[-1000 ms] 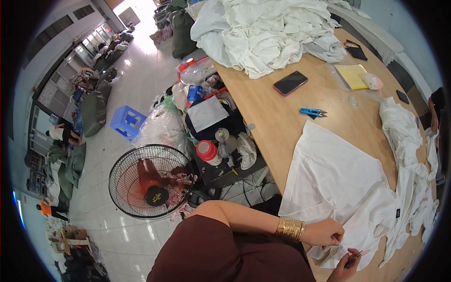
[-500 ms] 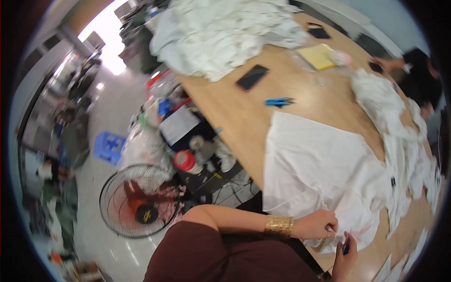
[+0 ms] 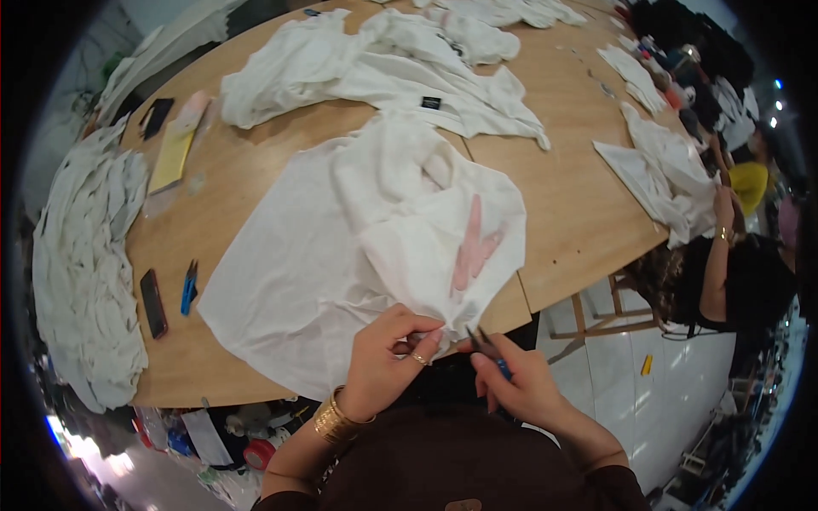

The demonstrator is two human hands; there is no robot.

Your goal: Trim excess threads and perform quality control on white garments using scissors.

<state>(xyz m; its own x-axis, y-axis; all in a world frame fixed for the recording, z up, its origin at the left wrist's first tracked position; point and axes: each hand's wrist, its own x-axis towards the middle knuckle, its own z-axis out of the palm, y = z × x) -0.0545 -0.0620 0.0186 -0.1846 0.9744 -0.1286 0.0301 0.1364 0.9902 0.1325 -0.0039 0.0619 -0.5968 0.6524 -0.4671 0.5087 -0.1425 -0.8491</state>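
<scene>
Dark maroon garment (image 3: 460, 464), gold bangles (image 3: 334, 420), finger ring (image 3: 418, 359)

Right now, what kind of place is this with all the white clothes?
Probably a garment workshop: white garments lie over a big wooden table, the right hand holds small snips, and another person works alongside.
</scene>
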